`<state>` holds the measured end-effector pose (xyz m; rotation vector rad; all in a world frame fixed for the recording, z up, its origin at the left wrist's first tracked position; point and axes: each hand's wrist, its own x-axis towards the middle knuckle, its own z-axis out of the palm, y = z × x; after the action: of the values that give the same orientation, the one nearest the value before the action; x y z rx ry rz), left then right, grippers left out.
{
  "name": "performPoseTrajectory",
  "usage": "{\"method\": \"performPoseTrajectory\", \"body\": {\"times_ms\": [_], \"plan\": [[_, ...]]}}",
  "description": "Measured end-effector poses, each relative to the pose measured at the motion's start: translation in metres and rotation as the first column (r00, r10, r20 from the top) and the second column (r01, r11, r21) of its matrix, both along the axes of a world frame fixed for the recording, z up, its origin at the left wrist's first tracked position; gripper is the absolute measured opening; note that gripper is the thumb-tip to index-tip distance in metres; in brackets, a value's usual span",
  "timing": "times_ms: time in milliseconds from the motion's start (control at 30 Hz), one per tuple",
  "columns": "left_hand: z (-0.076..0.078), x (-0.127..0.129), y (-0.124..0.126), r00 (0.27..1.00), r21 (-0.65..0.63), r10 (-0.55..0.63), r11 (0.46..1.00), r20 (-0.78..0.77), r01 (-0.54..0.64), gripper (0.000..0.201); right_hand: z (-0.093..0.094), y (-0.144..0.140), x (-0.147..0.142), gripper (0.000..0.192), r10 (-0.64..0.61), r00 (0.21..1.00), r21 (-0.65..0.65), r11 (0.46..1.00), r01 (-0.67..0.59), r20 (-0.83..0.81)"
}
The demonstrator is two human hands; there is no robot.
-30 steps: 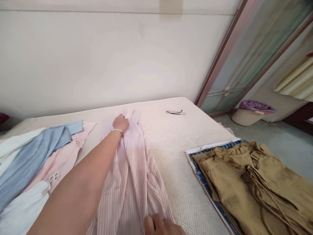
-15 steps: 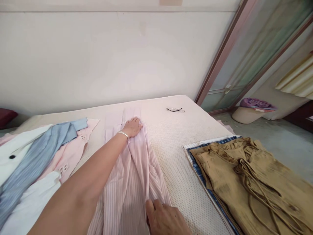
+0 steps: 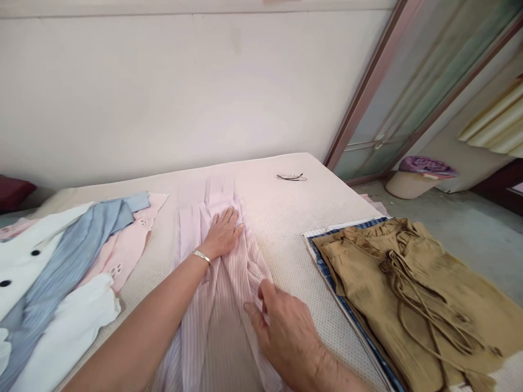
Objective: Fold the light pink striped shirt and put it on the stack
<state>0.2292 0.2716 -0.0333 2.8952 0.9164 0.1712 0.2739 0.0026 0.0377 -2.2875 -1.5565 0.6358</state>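
A pale pink striped garment (image 3: 226,326) lies lengthwise on the bed in front of me, in long loose folds. My left hand (image 3: 223,233), with a silver bracelet on the wrist, presses flat on its upper part, fingers stretched out. Lower down, at the garment's right edge, my right hand (image 3: 286,321) rests bent over the cloth. Its thumb and forefinger are apart, with no cloth seen gripped between them; the other fingers are hidden beneath the hand.
Loose clothes lie on the left, among them a blue garment (image 3: 77,250) and a white one (image 3: 69,326). On the right sits a folded stack topped by a brown garment (image 3: 368,283) with cords. Glasses (image 3: 291,177) lie near the wall. A bin (image 3: 408,182) stands on the floor.
My right hand has moved up along the garment's right edge, its thumb and forefinger now apart. My left hand stays flat on the cloth, slightly lower in view.
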Motion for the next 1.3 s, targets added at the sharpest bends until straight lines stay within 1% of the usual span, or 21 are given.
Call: {"method": "performPoseTrajectory", "body": {"times_ms": [33,67,133,200,233,300,333,400,467,533,600,700,767,800,867,933,1033,1133,1233,1300], "plan": [[0.0,0.001,0.0,1.0,0.007,0.001,1.0,0.008,-0.001,0.066,0.001,0.003,0.004,0.02,-0.012,1.0,0.05,0.999,0.013,-0.018],[0.001,0.002,0.0,1.0,0.013,0.003,1.0,0.015,-0.004,0.066,0.0,0.007,0.008,0.018,0.012,1.0,0.078,0.997,-0.011,-0.024],[0.003,0.003,-0.001,1.0,0.003,0.012,1.0,0.018,-0.012,0.066,-0.003,0.013,0.013,0.02,0.101,0.995,0.051,0.994,-0.1,-0.019],[0.008,0.002,-0.001,1.0,-0.052,0.018,0.999,0.02,-0.017,0.064,-0.007,0.017,0.015,0.022,0.129,0.991,-0.006,0.992,-0.13,-0.027],[0.012,0.0,-0.001,1.0,-0.085,0.017,0.996,0.021,-0.015,0.063,-0.009,0.019,0.016,0.021,0.112,0.993,-0.013,0.994,-0.112,-0.04],[0.021,-0.006,0.001,0.999,-0.135,0.001,0.991,0.041,0.004,0.061,-0.01,0.02,0.016,0.019,0.034,0.997,0.003,0.999,-0.034,-0.071],[0.025,-0.011,0.0,0.998,-0.143,-0.011,0.99,0.068,0.021,0.059,-0.01,0.021,0.015,0.018,-0.013,0.997,0.005,1.0,0.014,-0.078],[0.03,-0.021,-0.002,0.989,-0.136,-0.033,0.989,0.141,0.052,0.057,-0.011,0.021,0.012,0.021,-0.092,0.993,-0.031,0.995,0.09,-0.078],[0.028,-0.03,-0.006,0.982,-0.141,-0.04,0.988,0.187,0.067,0.055,-0.012,0.02,0.006,0.023,-0.125,0.989,-0.075,0.99,0.119,-0.079],[0.021,-0.035,-0.011,0.984,-0.145,-0.024,0.988,0.177,0.05,0.052,-0.014,0.019,0.001,0.016,-0.115,0.988,-0.07,0.992,0.108,-0.101],[0.012,-0.037,-0.015,0.987,-0.128,-0.003,0.992,0.163,0.024,0.051,-0.015,0.017,-0.002,0.014,-0.094,0.984,-0.015,0.996,0.092,-0.149],[0.004,-0.037,-0.017,0.982,-0.114,0.021,0.994,0.19,0.001,0.051,-0.013,0.015,0.001,0.014,-0.054,0.961,0.137,0.986,0.094,-0.272],[0.004,-0.036,-0.016,0.978,-0.129,0.027,0.992,0.206,0.0,0.052,-0.011,0.015,0.005,0.015,-0.035,0.918,0.212,0.969,0.128,-0.394],[0.004,-0.036,-0.016,0.977,-0.136,0.027,0.991,0.21,0.001,0.052,-0.01,0.016,0.008,0.016,-0.03,0.889,0.229,0.962,0.15,-0.456],[0.006,-0.036,-0.016,0.977,-0.142,0.028,0.99,0.21,0.002,0.052,-0.01,0.018,0.012,0.017,-0.04,0.832,0.218,0.957,0.191,-0.553],[0.008,-0.037,-0.017,0.978,-0.143,0.028,0.99,0.208,0.002,0.053,-0.01,0.02,0.015,0.019,-0.063,0.797,0.185,0.959,0.215,-0.6],[0.008,-0.038,-0.019,0.979,-0.141,0.026,0.99,0.202,0.003,0.054,-0.014,0.022,0.018,0.022,-0.12,0.776,0.142,0.955,0.261,-0.619],[0.007,-0.038,-0.02,0.983,-0.126,0.019,0.992,0.181,0.004,0.056,-0.02,0.022,0.019,0.023,-0.185,0.777,0.105,0.946,0.307,-0.601],[0.005,-0.038,-0.02,0.989,-0.088,-0.001,0.996,0.149,0.014,0.057,-0.022,0.02,0.019,0.025,-0.222,0.818,0.074,0.949,0.306,-0.53],[0.004,-0.038,-0.021,0.991,-0.059,-0.01,0.998,0.134,0.018,0.057,-0.02,0.017,0.017,0.023,-0.214,0.86,0.033,0.966,0.258,-0.463]]}}
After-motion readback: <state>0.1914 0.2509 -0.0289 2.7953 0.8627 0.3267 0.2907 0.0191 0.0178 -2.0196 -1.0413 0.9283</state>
